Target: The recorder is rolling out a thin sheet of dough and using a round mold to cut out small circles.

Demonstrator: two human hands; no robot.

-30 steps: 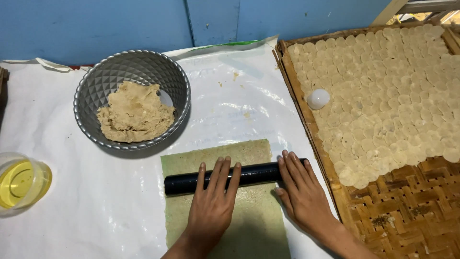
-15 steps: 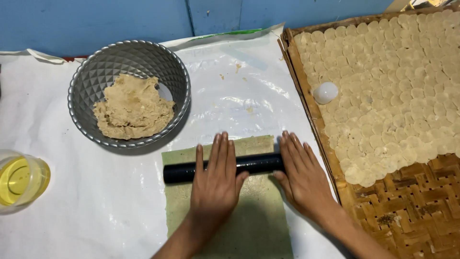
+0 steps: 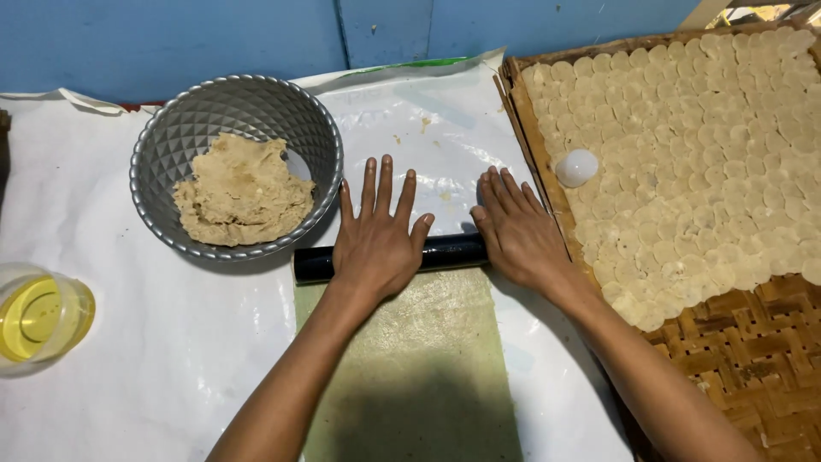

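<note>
The big woven tray (image 3: pixel 727 359) sits right of the black roller (image 3: pixel 445 251), and most of it is covered with rows of small pale dough rounds (image 3: pixel 684 154). The white plastic sheet (image 3: pixel 171 359) lies under everything. The flat sheet of dough (image 3: pixel 410 368) stretches from the roller toward the person, longer than it looked a second ago. The metal bowl (image 3: pixel 171 128) with a lump of dough (image 3: pixel 244 190) stands up and left of the roller. The left hand (image 3: pixel 376 235) and the right hand (image 3: pixel 517 231) both lie flat and wide open on the roller, fingers spread, pressing down and not gripping it. The roller has moved away from the person, up to the far end of the dough sheet, so this push looks almost done. A cup of yellow oil (image 3: pixel 38 318) stands far left of the roller. A small white round cutter (image 3: pixel 577 167) rests on the tray edge, up and right of the roller.
</note>
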